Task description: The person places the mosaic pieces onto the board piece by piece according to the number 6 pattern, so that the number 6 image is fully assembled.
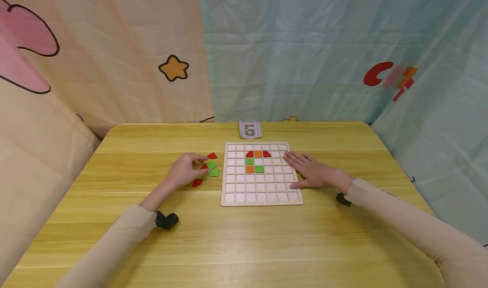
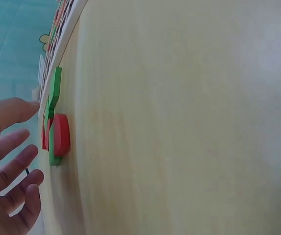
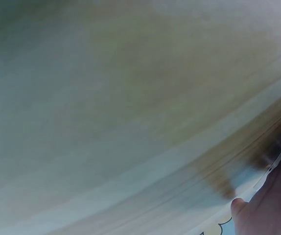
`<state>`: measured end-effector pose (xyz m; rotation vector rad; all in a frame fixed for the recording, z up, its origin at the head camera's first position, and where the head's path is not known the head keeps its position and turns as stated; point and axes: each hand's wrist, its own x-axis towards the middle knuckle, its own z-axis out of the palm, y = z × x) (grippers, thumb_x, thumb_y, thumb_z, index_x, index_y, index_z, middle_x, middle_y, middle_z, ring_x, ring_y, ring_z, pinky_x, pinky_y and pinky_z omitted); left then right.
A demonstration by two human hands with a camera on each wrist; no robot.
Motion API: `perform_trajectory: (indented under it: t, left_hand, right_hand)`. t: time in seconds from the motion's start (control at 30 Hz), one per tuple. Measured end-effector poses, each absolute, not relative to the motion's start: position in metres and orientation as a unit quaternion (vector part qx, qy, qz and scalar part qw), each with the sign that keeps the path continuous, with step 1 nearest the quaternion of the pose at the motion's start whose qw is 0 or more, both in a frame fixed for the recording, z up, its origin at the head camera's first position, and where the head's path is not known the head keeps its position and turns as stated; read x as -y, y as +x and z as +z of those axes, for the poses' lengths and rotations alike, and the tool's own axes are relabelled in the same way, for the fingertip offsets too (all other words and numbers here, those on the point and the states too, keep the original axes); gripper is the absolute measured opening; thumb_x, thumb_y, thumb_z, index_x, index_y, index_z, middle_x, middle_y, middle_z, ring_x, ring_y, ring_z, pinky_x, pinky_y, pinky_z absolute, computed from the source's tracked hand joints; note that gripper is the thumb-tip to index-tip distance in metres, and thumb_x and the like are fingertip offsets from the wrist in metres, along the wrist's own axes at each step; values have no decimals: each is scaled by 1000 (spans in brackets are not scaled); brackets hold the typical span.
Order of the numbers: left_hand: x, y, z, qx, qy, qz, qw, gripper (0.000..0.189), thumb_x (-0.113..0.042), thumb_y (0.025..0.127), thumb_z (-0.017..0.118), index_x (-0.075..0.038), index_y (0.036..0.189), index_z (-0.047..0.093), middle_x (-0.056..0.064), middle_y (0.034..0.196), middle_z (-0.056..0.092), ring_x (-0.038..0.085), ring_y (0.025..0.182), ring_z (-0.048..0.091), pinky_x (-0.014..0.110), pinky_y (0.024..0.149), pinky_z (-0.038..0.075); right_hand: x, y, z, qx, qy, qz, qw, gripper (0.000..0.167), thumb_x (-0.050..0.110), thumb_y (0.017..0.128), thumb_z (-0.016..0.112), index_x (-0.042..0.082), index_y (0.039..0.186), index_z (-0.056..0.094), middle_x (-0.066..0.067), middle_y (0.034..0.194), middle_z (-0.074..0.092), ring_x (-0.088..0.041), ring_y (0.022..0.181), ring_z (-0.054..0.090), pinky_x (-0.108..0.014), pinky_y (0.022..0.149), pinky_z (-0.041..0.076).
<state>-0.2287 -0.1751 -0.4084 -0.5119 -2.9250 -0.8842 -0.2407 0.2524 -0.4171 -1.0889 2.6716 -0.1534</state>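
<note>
My left hand (image 1: 184, 169) hovers at the loose tiles left of the board, thumb and forefinger apart with nothing between them. Around its fingertips lie a red quarter-round tile (image 1: 212, 156), a green square tile (image 1: 214, 173) and other red and green tiles (image 2: 61, 134), some overlapping. The white grid board (image 1: 261, 188) lies flat in front of me. On its upper part sit red quarter-rounds (image 1: 267, 154), orange squares (image 1: 258, 154) and green squares (image 1: 249, 162). My right hand (image 1: 310, 171) rests on the board's right edge, fingers spread.
Behind the board lies a small pattern card (image 1: 250, 130), slightly curled, showing a coloured figure on a grid. The wooden table (image 1: 244, 245) ends at printed curtains (image 1: 289, 67) at the back and sides. A black wrist camera (image 1: 167, 220) sits below the left sleeve.
</note>
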Motion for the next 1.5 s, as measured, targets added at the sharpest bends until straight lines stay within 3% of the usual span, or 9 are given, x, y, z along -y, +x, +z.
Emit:
perform_trajectory:
  t: [0.27, 0.67, 1.13, 1.5]
  left_hand:
    - [180, -227, -413, 949, -153, -276, 11, 43, -28, 80, 77, -7, 117, 69, 12, 111, 70, 26, 96, 61, 42, 83, 49]
    - [178, -229, -413, 956, -138, -260, -7, 40, -28, 80, 76, -7, 114, 71, 9, 101, 71, 22, 90, 62, 33, 72, 47]
    - [185, -225, -409, 955, -114, -272, -10, 38, -27, 81, 76, -3, 111, 71, 9, 95, 73, 21, 86, 66, 33, 72, 47]
    - [187, -229, -405, 950, -119, -284, -40, 32, -23, 83, 74, -4, 109, 71, 5, 86, 69, 14, 74, 58, 26, 65, 41]
  right_hand:
    - [-250, -240, -412, -920, -363, -37, 144, 95, 61, 91, 48, 4, 154, 6, -14, 162, 0, -34, 150, 3, -59, 116, 11]
    - [-249, -240, -413, -921, -359, -24, 147, 95, 61, 92, 47, 6, 155, 3, -13, 163, -3, -31, 150, 0, -57, 117, 10]
    - [-252, -240, -413, -922, -358, -25, 143, 96, 64, 91, 46, 6, 155, 4, -12, 163, -2, -32, 150, 1, -58, 116, 11]
    - [-251, -241, -413, -922, -357, -28, 150, 96, 64, 91, 46, 8, 155, 3, -11, 163, -4, -30, 150, 0, -57, 117, 10]
